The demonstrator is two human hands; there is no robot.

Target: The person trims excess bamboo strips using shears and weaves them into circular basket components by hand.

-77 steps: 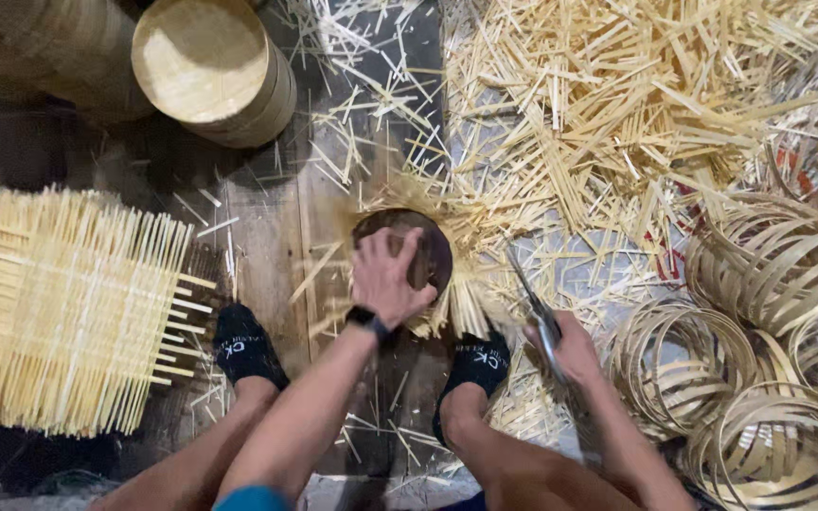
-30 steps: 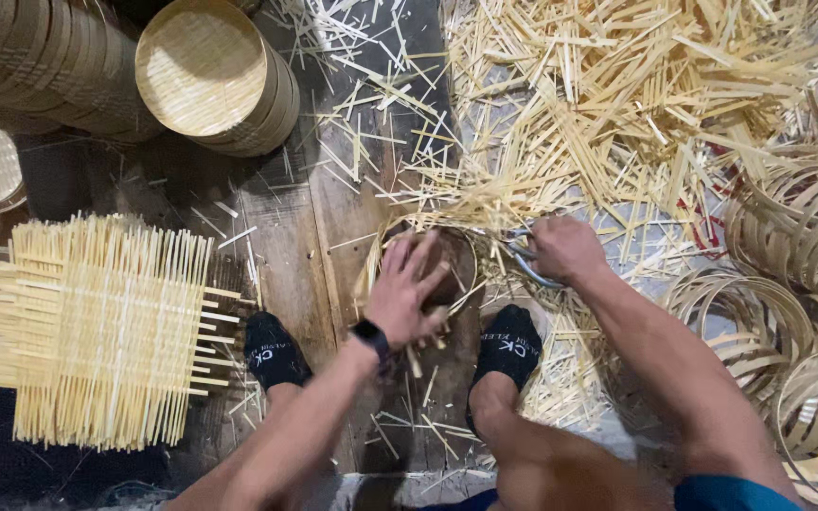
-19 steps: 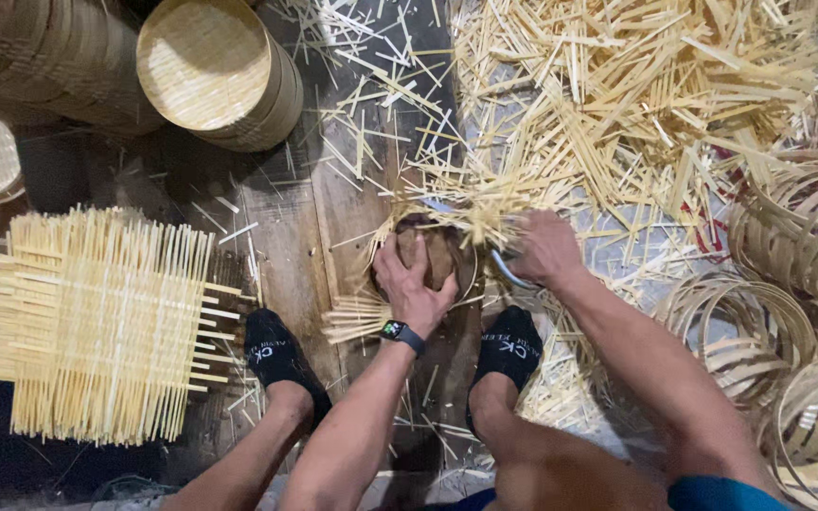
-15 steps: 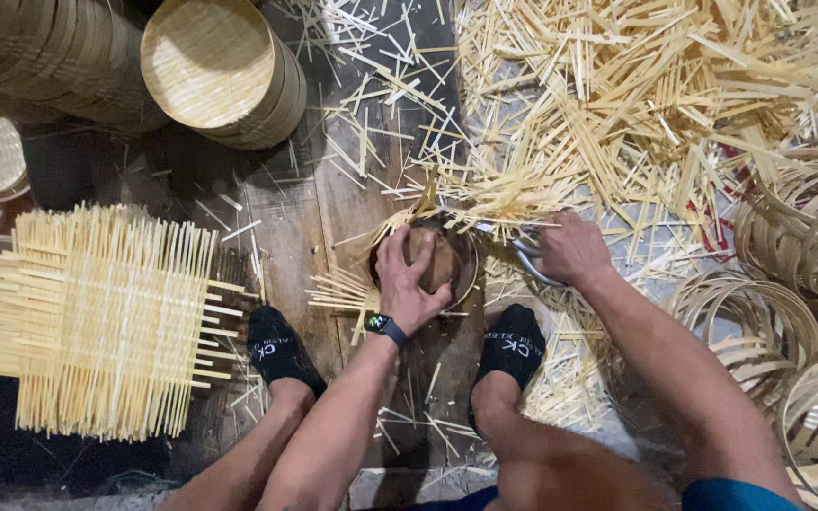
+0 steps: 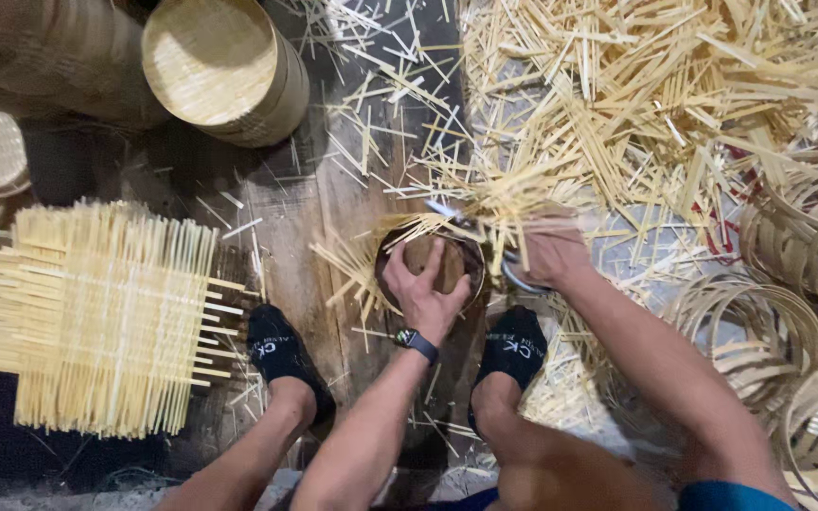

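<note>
Bamboo strips are being fanned out over a round form on the floor, long axis pointing up-right. Form is being pressed by the spread left hand; strips are being pinched by the right hand, nearer them.

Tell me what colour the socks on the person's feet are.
Black socks, with pale lettering, seen in the head view.

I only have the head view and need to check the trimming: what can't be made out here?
- Tool in the right hand: mostly hidden by strips and the hand; kind unclear.
- Round piece under the left hand: middle covered by palm and fingers.
- Hoops: cut off by the right edge.
</note>
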